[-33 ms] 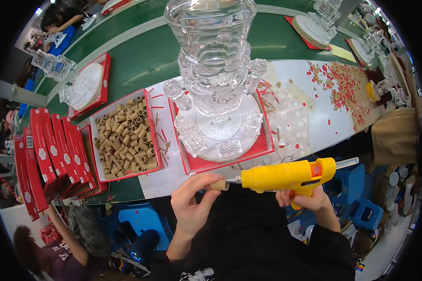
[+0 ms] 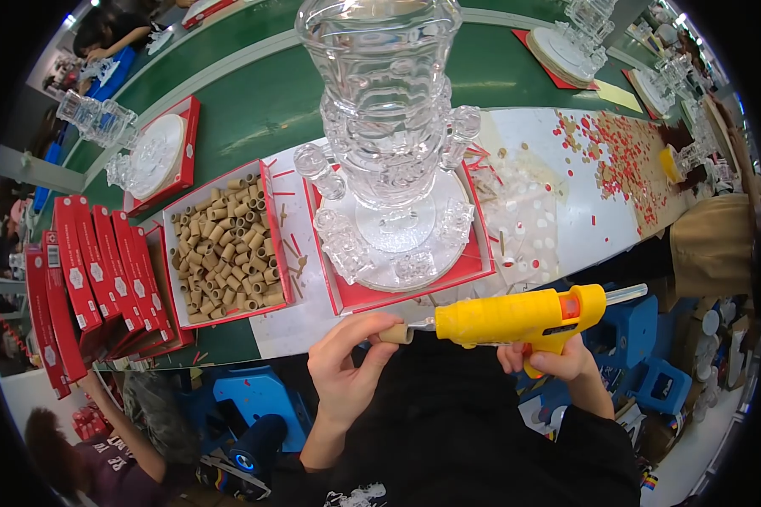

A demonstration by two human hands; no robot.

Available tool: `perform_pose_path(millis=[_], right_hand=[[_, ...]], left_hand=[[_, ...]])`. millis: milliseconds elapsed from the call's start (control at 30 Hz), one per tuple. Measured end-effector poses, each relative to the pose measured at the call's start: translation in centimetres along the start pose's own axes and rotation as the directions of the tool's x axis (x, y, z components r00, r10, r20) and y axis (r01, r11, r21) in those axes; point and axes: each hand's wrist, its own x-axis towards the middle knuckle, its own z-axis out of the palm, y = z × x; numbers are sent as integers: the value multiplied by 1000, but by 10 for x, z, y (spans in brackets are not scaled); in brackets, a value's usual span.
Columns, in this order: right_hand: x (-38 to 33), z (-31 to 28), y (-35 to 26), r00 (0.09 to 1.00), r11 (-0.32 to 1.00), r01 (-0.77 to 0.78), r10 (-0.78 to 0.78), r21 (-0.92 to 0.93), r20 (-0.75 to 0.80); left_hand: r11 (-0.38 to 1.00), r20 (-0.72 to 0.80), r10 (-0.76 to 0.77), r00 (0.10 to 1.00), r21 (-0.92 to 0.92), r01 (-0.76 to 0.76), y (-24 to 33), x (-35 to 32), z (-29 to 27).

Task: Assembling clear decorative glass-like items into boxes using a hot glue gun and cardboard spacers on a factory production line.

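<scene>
My left hand point(image 2: 347, 363) pinches a short brown cardboard tube point(image 2: 396, 335) between thumb and fingers. My right hand point(image 2: 554, 363) grips the handle of a yellow hot glue gun point(image 2: 516, 317), and a clear glue stick point(image 2: 626, 293) juts from its back end. The gun's nozzle points left and meets the tube's upper edge; whether it touches is hard to tell. Just beyond my hands rises a tall clear plastic tower point(image 2: 385, 110) on a round white base point(image 2: 372, 275). This base sits in a red shallow box point(image 2: 347, 297).
Left of the tower, a box point(image 2: 286, 253) holds many cardboard tubes, beside a row of red boxes point(image 2: 84, 262). Red and brown scraps point(image 2: 617, 160) litter the right side. Similar clear towers point(image 2: 156, 152) stand farther off. A person point(image 2: 101, 456) reaches in at lower left; blue stools point(image 2: 258, 401) stand below.
The person at the lower left has shifted slightly. My hands, the glue gun and the tube show no visible movement.
</scene>
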Motion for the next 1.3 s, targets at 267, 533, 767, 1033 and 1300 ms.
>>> perform_pose_path(millis=[267, 533, 767, 1033, 1300], right_hand=[[-2, -1, 1, 1000, 1000, 6, -6, -1, 3], [-4, -2, 0, 1000, 1000, 0, 0, 2, 4], [-7, -11, 7, 996, 998, 10, -4, -59, 84], [-12, -25, -5, 919, 971, 59, -143, -230, -367], [12, -128, -15, 649, 924, -254, -57, -286, -759]], left_hand=[[1000, -10, 2, 1000, -17, -3, 1, 0, 1], [999, -20, -11, 1000, -50, 10, 1, -1, 3], [996, -38, -37, 999, -83, 34, -1, -1, 4], [985, -101, -133, 986, -121, 120, -2, -2, 8], [964, 6, -196, 981, -182, 194, -11, 3, 23]])
